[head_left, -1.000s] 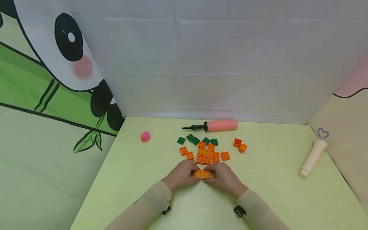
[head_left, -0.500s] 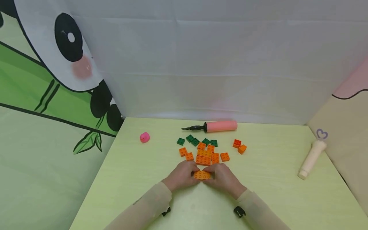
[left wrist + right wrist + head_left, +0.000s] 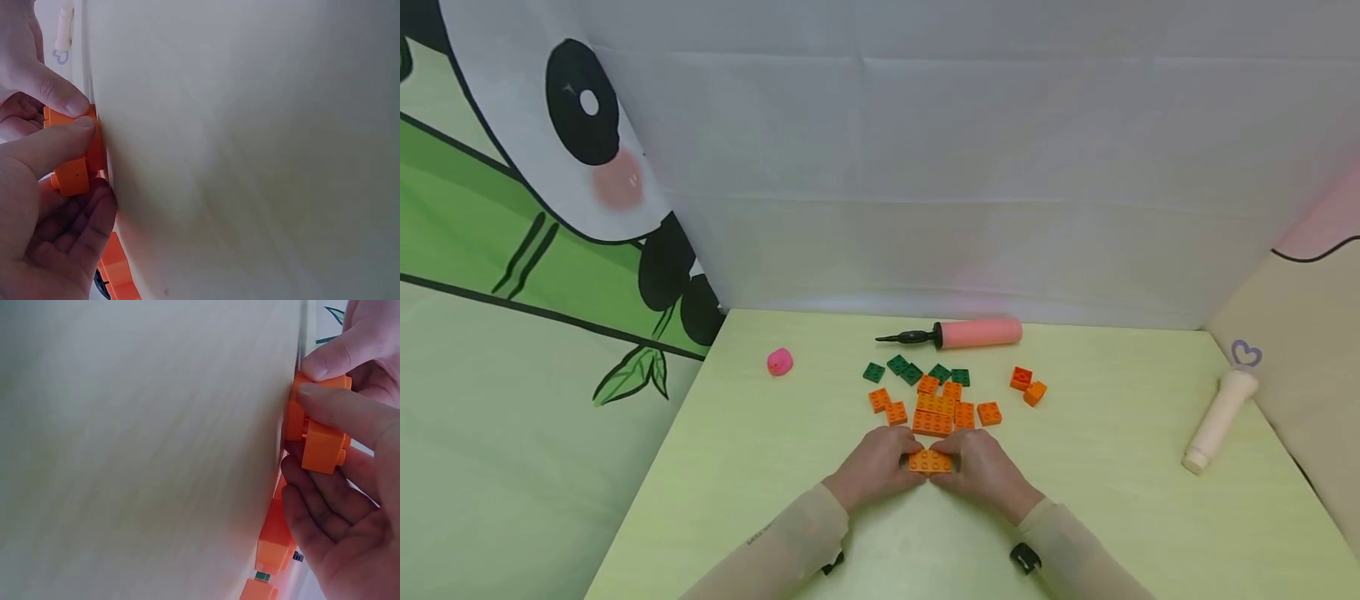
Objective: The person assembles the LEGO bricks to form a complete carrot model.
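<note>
My left hand [image 3: 876,471] and right hand [image 3: 988,475] meet near the middle of the table. Together they pinch a pair of orange toy building bricks [image 3: 930,461], one joined on top of the other, studs facing up. In both wrist views the thumbs press the near side of the bricks [image 3: 72,177], while the other fingers lie behind and partly hidden. From the right wrist view, the upper brick [image 3: 322,447] sits offset from the lower one. Just beyond the hands stands a built orange block [image 3: 932,423] of stacked bricks.
Loose orange bricks [image 3: 989,413] lie around the block, with several green bricks [image 3: 874,372] behind. Two more bricks [image 3: 1021,378] sit to the right. A pink pump [image 3: 981,333] lies at the back, a pink toy [image 3: 780,362] at left, a cream tube [image 3: 1219,423] at right.
</note>
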Demonstrator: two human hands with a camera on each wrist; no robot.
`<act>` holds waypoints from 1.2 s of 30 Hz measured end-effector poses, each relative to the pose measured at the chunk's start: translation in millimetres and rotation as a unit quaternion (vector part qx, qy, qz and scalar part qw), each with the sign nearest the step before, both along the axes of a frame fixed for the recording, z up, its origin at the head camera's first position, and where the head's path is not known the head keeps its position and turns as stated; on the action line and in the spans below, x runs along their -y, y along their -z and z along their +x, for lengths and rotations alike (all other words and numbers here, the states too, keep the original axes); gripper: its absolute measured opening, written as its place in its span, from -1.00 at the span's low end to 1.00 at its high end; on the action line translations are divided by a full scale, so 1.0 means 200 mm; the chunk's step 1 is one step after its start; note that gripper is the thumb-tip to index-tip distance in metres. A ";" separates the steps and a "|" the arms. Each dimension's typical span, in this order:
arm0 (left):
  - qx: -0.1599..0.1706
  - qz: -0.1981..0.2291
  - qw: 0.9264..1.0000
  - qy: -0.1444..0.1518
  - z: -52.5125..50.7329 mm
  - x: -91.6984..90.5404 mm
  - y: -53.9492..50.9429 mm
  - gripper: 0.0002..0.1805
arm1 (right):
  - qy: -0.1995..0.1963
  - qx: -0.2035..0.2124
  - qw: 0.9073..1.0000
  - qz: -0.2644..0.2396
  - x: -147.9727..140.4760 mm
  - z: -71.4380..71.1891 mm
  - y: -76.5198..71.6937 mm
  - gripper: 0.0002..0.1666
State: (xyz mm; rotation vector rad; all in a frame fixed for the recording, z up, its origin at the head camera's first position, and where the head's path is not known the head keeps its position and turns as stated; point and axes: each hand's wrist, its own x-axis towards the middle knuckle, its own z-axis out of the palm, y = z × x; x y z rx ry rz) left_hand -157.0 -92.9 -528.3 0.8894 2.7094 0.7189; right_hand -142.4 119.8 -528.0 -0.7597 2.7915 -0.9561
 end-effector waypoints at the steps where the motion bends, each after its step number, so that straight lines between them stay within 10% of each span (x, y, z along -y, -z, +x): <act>1: 0.001 0.001 1.000 0.000 0.00 0.00 0.00 -0.73 | -0.002 -0.001 1.000 0.001 0.00 0.00 0.00 -0.58; 36: -0.047 -0.001 0.998 0.040 0.03 -0.02 -0.01 -0.81 | -0.005 0.014 1.000 0.015 -0.01 0.00 0.01 -0.58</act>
